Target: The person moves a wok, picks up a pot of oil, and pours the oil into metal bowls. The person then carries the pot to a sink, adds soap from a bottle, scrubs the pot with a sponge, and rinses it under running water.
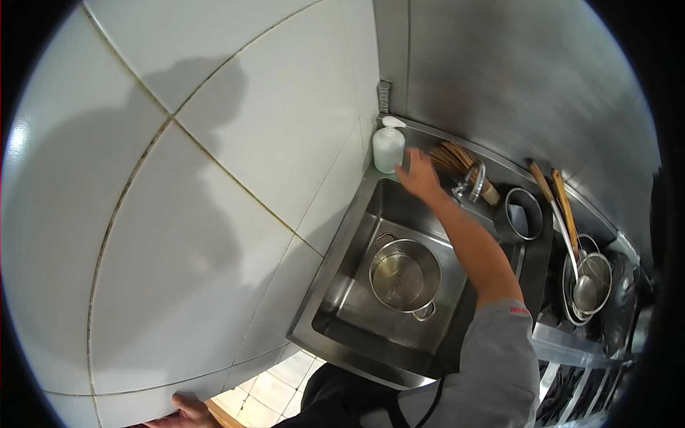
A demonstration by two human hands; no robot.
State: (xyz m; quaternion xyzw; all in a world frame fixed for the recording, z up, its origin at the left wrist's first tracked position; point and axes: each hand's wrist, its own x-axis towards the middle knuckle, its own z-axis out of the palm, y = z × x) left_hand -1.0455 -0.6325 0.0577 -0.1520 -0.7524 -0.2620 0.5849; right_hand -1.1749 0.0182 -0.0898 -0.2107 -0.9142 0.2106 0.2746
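My right hand [419, 175] reaches over the back rim of the steel sink [342, 235], fingers apart and holding nothing visible. Close beside its fingertips stands a pale soap pump bottle [389, 151] with a white pump head; whether they touch it I cannot tell. Below, a two-handled steel pot [405, 275] sits in the basin with what looks like some clear liquid inside. At the bottom left, my left hand [189, 412] rests by the lower edge of the white tiled wall [185, 307], its thumb apart from the fingers. The frame cuts off part of it.
Behind my right arm are a curved faucet [472, 182] and a bundle of thin wooden sticks [451, 157]. Right of these stands a round metal container [523, 214]. Farther right, strainers [596, 274] and a ladle [585, 292] lie together. A steel panel [514, 78] closes the back.
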